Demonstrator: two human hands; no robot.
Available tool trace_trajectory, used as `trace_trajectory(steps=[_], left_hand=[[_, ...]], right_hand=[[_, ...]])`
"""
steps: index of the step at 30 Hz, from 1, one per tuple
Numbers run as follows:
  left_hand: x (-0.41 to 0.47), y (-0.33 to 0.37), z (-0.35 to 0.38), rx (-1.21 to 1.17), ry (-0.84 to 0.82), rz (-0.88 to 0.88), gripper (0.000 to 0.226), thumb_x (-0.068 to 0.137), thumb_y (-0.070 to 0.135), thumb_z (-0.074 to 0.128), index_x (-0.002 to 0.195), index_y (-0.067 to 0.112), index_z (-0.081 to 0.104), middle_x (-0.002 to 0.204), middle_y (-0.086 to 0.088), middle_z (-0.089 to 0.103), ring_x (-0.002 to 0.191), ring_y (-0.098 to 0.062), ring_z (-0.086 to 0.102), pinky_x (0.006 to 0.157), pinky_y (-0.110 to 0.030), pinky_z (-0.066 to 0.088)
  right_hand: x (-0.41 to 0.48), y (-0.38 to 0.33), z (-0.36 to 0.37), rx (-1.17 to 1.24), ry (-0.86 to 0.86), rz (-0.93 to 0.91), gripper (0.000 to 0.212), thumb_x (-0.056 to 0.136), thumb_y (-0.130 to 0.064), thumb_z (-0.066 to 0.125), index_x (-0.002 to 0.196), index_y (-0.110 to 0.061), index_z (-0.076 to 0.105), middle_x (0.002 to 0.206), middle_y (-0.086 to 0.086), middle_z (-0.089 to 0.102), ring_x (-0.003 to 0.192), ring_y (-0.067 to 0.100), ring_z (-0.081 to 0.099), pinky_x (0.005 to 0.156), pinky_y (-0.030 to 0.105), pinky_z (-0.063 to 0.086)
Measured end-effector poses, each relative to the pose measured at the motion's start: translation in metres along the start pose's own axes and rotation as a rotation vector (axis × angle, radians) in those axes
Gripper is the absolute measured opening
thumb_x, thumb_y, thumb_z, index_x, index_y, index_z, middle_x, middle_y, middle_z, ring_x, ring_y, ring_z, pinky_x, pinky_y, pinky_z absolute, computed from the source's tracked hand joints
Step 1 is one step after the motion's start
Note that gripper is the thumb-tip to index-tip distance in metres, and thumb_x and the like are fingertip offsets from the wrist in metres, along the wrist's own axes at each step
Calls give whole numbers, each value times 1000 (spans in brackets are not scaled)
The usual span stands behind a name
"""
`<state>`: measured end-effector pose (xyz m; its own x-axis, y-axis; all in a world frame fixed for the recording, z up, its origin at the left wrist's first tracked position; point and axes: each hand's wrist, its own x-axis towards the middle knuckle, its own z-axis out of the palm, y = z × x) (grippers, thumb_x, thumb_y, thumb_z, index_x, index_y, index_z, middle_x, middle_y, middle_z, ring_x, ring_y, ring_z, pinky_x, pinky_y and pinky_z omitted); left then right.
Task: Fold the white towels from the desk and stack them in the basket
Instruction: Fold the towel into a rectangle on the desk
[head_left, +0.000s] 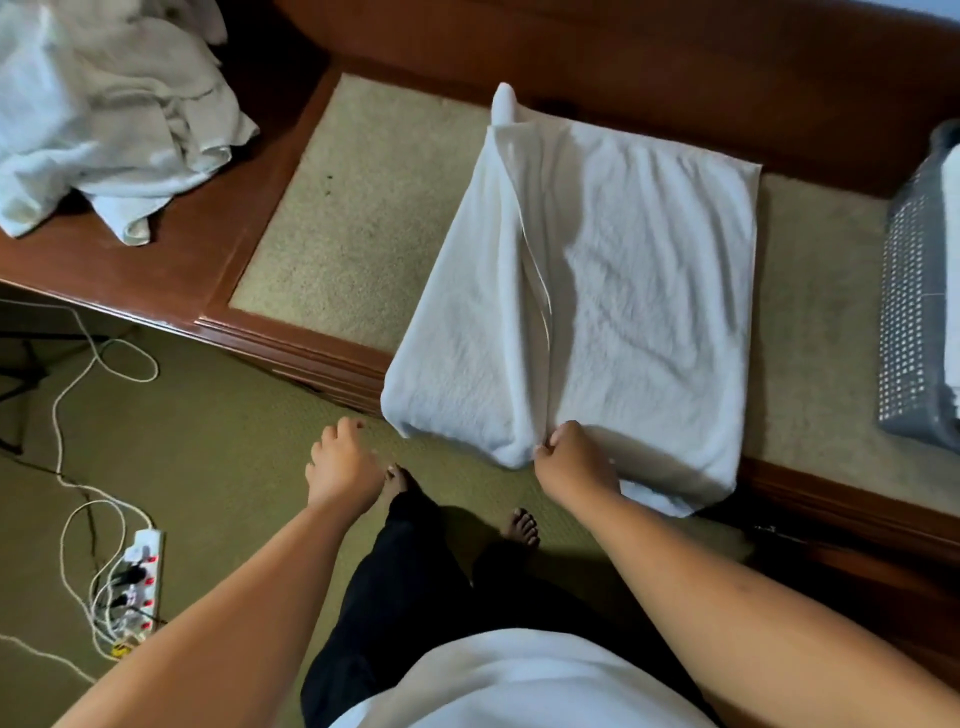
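Towel (597, 291) half-folded on desk (337, 234), centre toward 1 o'clock, near end overhanging edge. Right hand (574, 462) pinches near hem; left hand (340, 462) apart at its 9 o'clock, loosely curled, empty. Cloth likely soft, limp, light: grip corners, not middle. Basket (914, 312) at 3 o'clock.

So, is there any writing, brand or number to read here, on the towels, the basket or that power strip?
None can be read.
The folded towel, the towel pile and the basket show no lettering.
The power strip shows only red switches; a yellow tag at its near end is too small to read.
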<state>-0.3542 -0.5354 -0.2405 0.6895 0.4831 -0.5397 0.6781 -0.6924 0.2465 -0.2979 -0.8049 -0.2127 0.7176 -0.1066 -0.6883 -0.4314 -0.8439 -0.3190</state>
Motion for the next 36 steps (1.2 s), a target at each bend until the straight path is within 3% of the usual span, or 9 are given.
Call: trace_trajectory(steps=[5, 12, 16, 20, 22, 26, 29, 33, 36], left_hand=[[7, 52, -9, -72, 234, 338, 45, 89, 17, 58, 134, 19, 50, 140, -7, 43, 127, -33, 40, 104, -50, 36], [69, 109, -19, 114, 113, 608, 46, 86, 20, 59, 132, 22, 52, 147, -3, 42, 130, -32, 42, 103, -50, 39], [119, 146, -29, 141, 87, 618, 56, 89, 30, 56, 143, 22, 45, 154, -7, 33, 133, -36, 40, 104, -52, 41], [179, 193, -45, -156, 22, 544, 80, 82, 50, 40, 149, 7, 36, 142, -15, 44, 126, -39, 48, 106, -52, 42], [209, 225, -56, -312, -15, 553, 83, 83, 50, 43, 151, 4, 31, 136, -14, 48, 121, -34, 53, 103, -53, 46], [289, 313, -92, -439, -58, 615, 76, 89, 27, 49, 157, 14, 19, 150, -11, 39, 126, -29, 54, 103, -53, 47], [338, 371, -116, -298, -40, 760, 73, 79, 11, 43, 152, 15, 35, 147, -12, 45, 131, -33, 46, 110, -48, 39], [374, 413, -148, 64, -264, 808, 42, 85, 7, 48, 122, 18, 66, 122, -9, 59, 109, -28, 58, 90, -37, 49], [390, 405, -165, 327, -383, 800, 40, 77, 36, 51, 113, 29, 67, 131, -9, 48, 122, -34, 48, 102, -46, 44]], right_hand=[[6, -13, -11, 58, 214, -165, 28, 93, -29, 59, 116, -19, 49, 118, 5, 54, 100, 29, 58, 79, 36, 46], [65, -64, -33, 53, 266, -104, 60, 90, -37, 62, 141, -12, 41, 136, 14, 47, 123, 35, 50, 101, 42, 43], [108, -93, -56, -160, 384, -86, 56, 84, -43, 64, 129, -13, 50, 117, 13, 58, 106, 36, 59, 83, 43, 47], [159, -115, -80, -272, 466, -116, 45, 76, -36, 73, 114, -16, 61, 96, 11, 62, 85, 36, 63, 68, 42, 49], [183, -126, -97, -242, 529, -158, 35, 75, -27, 74, 106, -15, 63, 89, 10, 61, 78, 36, 62, 63, 40, 49], [251, -163, -146, -177, 597, -206, 23, 70, -9, 70, 92, -10, 67, 81, 12, 61, 69, 39, 61, 57, 39, 48], [285, -175, -178, -98, 557, -193, 18, 86, -15, 65, 103, -10, 66, 96, 12, 67, 87, 37, 64, 68, 37, 49], [314, -168, -199, 110, 509, -142, 35, 101, -36, 53, 113, -4, 62, 109, 15, 69, 101, 34, 64, 76, 28, 42], [332, -162, -211, 221, 353, -71, 47, 101, -42, 54, 129, -4, 59, 128, 15, 64, 120, 34, 58, 96, 34, 44]])
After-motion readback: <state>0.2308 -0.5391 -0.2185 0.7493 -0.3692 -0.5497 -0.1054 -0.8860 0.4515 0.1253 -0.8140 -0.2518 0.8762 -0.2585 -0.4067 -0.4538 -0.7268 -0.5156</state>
